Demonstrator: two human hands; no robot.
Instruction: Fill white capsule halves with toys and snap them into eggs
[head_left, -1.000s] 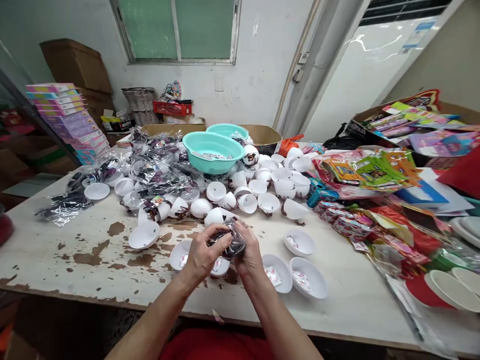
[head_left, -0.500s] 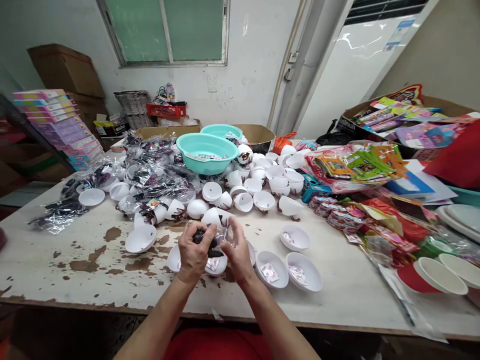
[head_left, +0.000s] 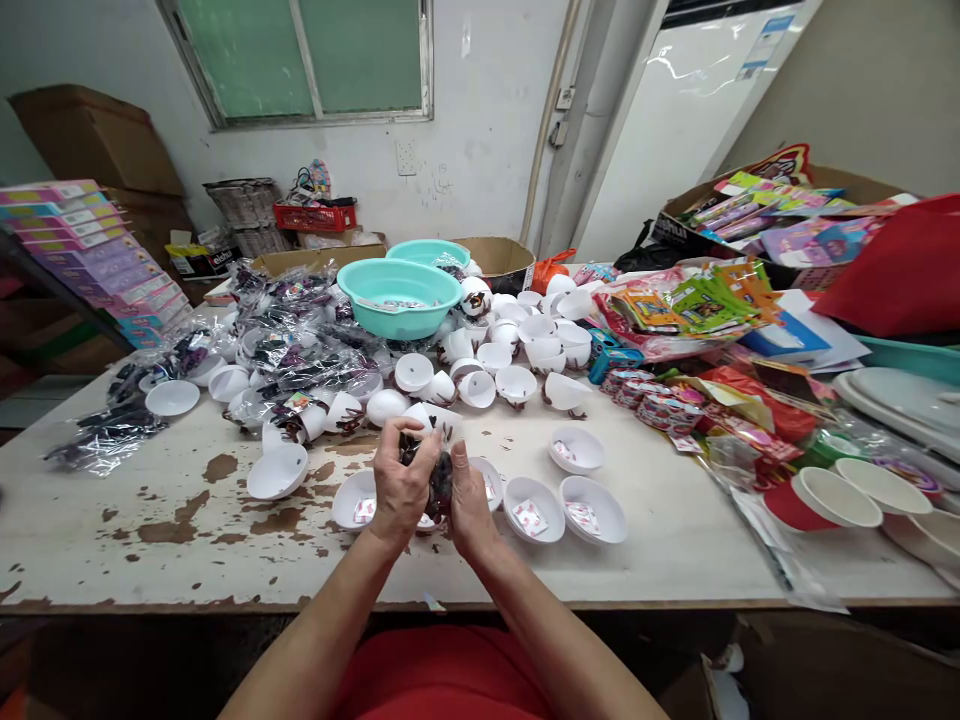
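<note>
- A worn white surface (head_left: 112, 520) with brown bare patches filled the lower frame, under a green window.
- At centre, the left hand (head_left: 401, 480) and right hand (head_left: 466, 500) each kept a clenched grip on a dark bagged toy (head_left: 436, 475).
- White half-shells (head_left: 532, 508) lay just right; a teal basin (head_left: 397, 292) stood above centre.

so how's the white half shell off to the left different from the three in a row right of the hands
The lone half shell shows no packet inside and lies tilted, apart from the rest. The three half shells sit mouth up, and each holds a small red and white packet. The lone one lies left of the left hand, the three right of the right hand. All are white plastic halves on the worn table.
</note>
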